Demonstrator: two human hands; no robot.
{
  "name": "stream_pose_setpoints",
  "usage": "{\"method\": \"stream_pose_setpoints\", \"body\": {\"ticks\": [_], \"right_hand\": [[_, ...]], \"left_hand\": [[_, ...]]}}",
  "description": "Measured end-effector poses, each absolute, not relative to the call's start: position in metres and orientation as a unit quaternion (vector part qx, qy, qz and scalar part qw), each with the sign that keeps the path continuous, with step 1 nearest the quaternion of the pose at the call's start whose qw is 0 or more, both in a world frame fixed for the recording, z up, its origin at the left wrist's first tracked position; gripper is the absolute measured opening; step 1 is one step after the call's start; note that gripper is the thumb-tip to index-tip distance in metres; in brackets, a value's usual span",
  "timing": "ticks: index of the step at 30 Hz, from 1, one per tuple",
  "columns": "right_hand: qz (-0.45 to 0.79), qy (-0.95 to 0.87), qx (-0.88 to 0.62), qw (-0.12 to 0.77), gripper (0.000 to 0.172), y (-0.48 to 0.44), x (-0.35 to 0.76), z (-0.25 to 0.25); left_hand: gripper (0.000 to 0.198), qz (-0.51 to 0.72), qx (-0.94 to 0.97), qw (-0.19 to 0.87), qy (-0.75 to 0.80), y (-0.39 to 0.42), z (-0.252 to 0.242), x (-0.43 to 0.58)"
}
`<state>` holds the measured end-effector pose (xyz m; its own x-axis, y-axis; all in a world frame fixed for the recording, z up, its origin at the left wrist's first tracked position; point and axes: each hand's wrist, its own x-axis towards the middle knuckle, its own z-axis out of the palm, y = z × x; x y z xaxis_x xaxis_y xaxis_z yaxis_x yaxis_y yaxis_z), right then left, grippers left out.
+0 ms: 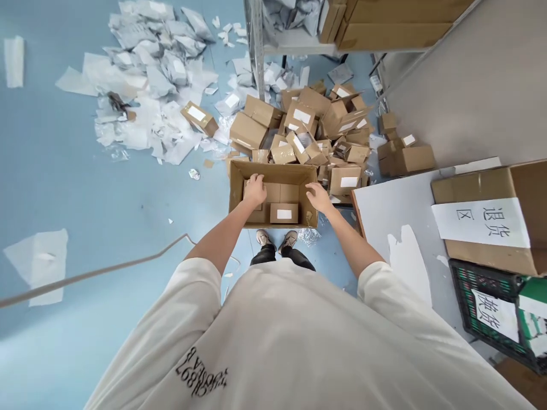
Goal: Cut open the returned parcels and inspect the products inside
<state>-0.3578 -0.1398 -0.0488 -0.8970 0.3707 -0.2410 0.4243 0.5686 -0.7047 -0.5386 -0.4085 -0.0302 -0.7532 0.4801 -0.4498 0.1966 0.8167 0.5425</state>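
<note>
A large open cardboard box [290,171] stands in front of my feet. In its left part, my left hand [255,191] is closed over a small cardboard box [258,208], which it mostly hides. A second small cardboard box [284,213] with a white label lies on the bottom near the front wall. My right hand [318,198] reaches over the right wall of the large box. Its fingers are apart and bent slightly inward, with nothing in them.
Many cardboard boxes [301,114] are heaped beyond the large box, below a metal shelf [294,42]. White plastic mailers [158,85] litter the floor at upper left. A white table [384,210] on the right bears a labelled carton [474,188] and a black crate [461,285].
</note>
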Motion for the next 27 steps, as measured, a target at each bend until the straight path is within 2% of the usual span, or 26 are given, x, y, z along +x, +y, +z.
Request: {"method": "stream_pose_setpoints", "body": {"ticks": [9,14,20,27], "right_hand": [[-0.443,0.847,0.259,0.138,0.036,-0.155,-0.336,-0.164],[-0.451,0.813,0.320,0.183,0.035,-0.148,-0.336,-0.272],[-0.436,0.759,0.407,0.260,0.043,-0.136,-0.346,-0.410],[-0.392,0.738,0.437,0.333,0.050,-0.134,-0.351,-0.522]], "left_hand": [[0.068,0.232,0.061,0.395,0.887,-0.422,-0.144,-0.496],[0.063,0.218,0.053,0.432,0.874,-0.411,-0.246,-0.485],[0.062,0.214,0.058,0.477,0.850,-0.399,-0.378,-0.483],[0.053,0.179,0.078,0.520,0.831,-0.384,-0.498,-0.492]]}}
